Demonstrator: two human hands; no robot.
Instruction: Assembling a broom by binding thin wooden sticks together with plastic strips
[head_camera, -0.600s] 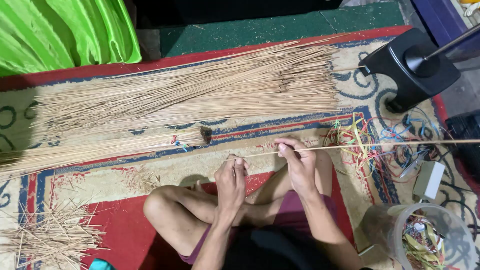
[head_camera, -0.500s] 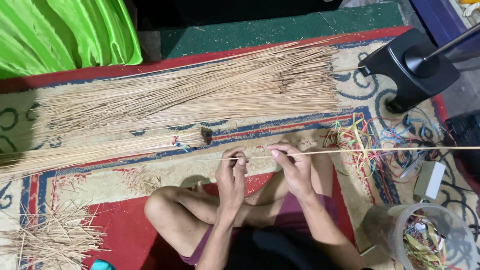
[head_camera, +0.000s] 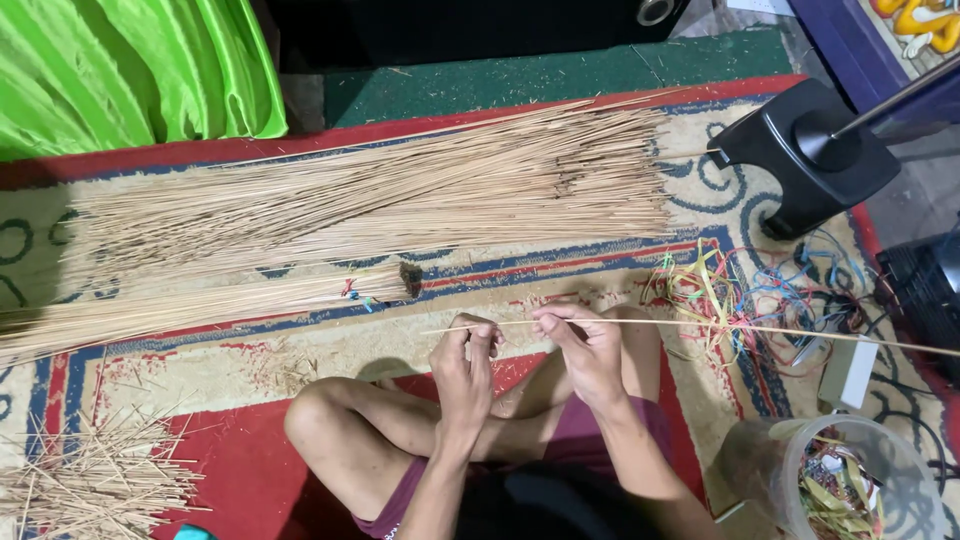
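Short stick offcuts are piled at the rug's lower-left corner; a tied stick bundle and loose long sticks lie across its far side. A single thin stick is held level over the knees, pinched by the left hand near its end and by the right hand just beside, likely for steadying. Coloured ties lie right.

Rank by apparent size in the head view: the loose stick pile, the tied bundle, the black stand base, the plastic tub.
1. Loose stick pile, largest.
2. Tied bundle.
3. Black stand base and plastic tub: look alike; the tub is cut off by the frame, so unranked.
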